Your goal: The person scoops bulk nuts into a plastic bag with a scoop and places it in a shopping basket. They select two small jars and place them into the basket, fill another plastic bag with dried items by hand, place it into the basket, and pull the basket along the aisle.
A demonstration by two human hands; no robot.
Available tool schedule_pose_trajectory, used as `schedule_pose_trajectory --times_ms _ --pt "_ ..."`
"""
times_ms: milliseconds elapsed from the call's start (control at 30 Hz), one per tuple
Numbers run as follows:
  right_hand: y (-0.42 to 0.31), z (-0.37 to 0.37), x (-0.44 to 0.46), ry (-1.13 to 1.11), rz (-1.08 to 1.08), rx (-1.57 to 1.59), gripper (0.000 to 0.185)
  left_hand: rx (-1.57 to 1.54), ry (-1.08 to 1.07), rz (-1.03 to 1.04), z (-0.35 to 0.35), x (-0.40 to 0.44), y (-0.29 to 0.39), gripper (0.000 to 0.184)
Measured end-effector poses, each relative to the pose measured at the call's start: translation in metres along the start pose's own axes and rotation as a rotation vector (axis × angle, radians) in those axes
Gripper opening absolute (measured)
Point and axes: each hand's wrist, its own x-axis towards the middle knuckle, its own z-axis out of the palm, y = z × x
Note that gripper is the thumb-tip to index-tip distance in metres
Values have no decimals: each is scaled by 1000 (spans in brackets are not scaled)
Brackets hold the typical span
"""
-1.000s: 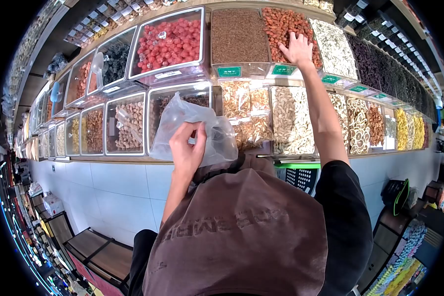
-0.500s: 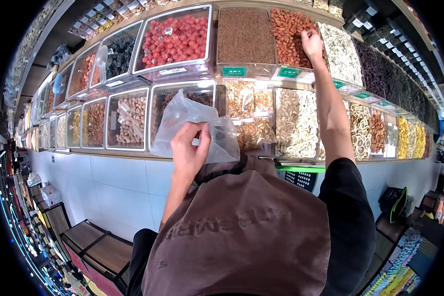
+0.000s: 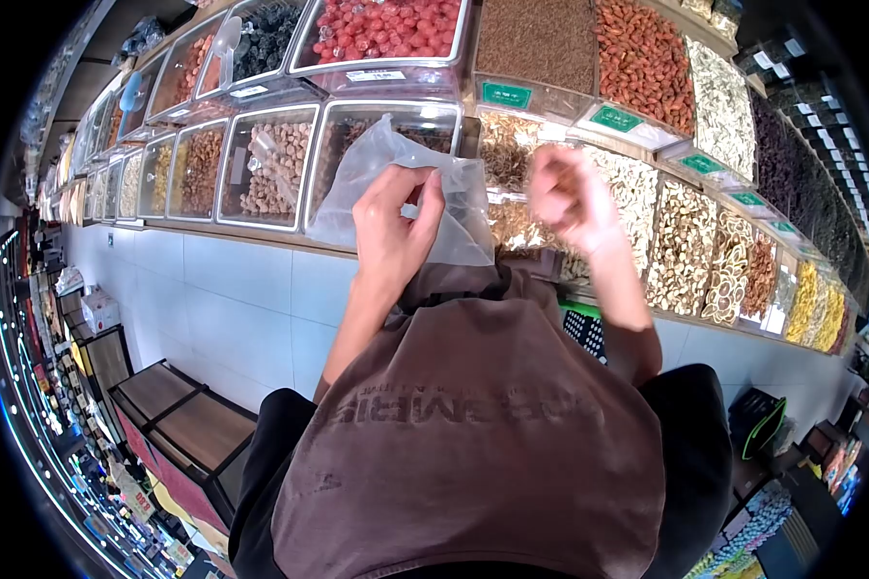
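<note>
My left hand (image 3: pixel 396 222) is closed, its thumb and fingers pinching the edge of a thin clear plastic bag (image 3: pixel 357 183) in front of the counter. The bag hangs over the front bins and covers part of a lidded one. To its right, my right hand (image 3: pixel 579 207) is smeared by motion above some packets of golden-brown dried food (image 3: pixel 512 154). A reddish-brown tint shows near its fingers, but I cannot make out whether it holds anything. Behind it, in the upper row, lies a bin of reddish dried pieces (image 3: pixel 644 68).
A brown seed bin (image 3: pixel 536 43) adjoins the reddish pieces; a bin of pale flakes (image 3: pixel 722 111) is on their other side. Left stand lidded bins, one with red candied fruit (image 3: pixel 386 29). A brown apron (image 3: pixel 473 415) covers my front. A dark rack (image 3: pixel 179 415) stands behind on the left.
My right hand has drawn back from the bin of reddish pieces toward the bag. My left hand still pinches the bag. The view has tilted downward and shifted.
</note>
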Motion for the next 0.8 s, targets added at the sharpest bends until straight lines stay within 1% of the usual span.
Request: schedule_pose_trajectory --times_ms 33,67,100,133,167,200,233,267,300,367,467,533,567,600,633,667,700,733,767,800 --pt "21 -9 11 -333 149 -6 24 -1 -1 0 1 1 1 6" --pt "39 2 10 -324 251 -3 27 2 -10 19 2 1 2 6" --pt "54 4 19 -362 283 -72 24 6 -18 39 3 1 3 6" --pt "62 18 24 -288 270 -172 26 7 -18 40 3 0 5 6" --pt "60 33 27 -216 306 -371 28 -10 -36 57 3 -1 6 7" --pt "86 24 56 -388 113 -461 27 -27 -53 74 3 -3 8 7" --pt "106 35 64 -390 -114 -374 27 -30 -48 77 3 -5 9 7" --pt "102 53 56 -430 -123 -286 22 -41 -64 53 5 -8 11 6" --pt "108 57 63 -481 -181 -406 22 -56 -83 29 7 -11 12 6" --pt "117 56 76 -588 -282 -728 25 -42 -110 14 7 -15 12 5" --pt "103 41 89 -790 -428 -1263 31 -32 -105 -17 1 -16 9 6" --pt "73 38 78 -897 -298 -1579 36 -18 -97 -14 0 -17 1 5" --pt "46 44 63 -898 -49 -1673 36 -4 -89 -9 1 -17 -2 6" --pt "29 37 58 -850 40 -1590 39 -12 -93 -6 1 -16 -3 6" --pt "7 24 56 -823 188 -1331 42 -20 -98 -23 0 -15 -3 6" --pt "-10 1 64 -764 208 -1228 38 -27 -106 -40 1 -14 -3 6" --pt "-39 -8 69 -720 155 -1273 35 -35 -111 -35 2 -12 -3 6" --pt "-68 -12 71 -589 15 -1409 27 -45 -104 -32 3 -11 -3 6" --pt "-93 -17 75 -482 -198 -1421 21 -53 -95 -29 4 -9 -3 5" --pt "-119 -31 92 -350 -270 -1468 30 -56 -99 -25 5 -8 -3 5"
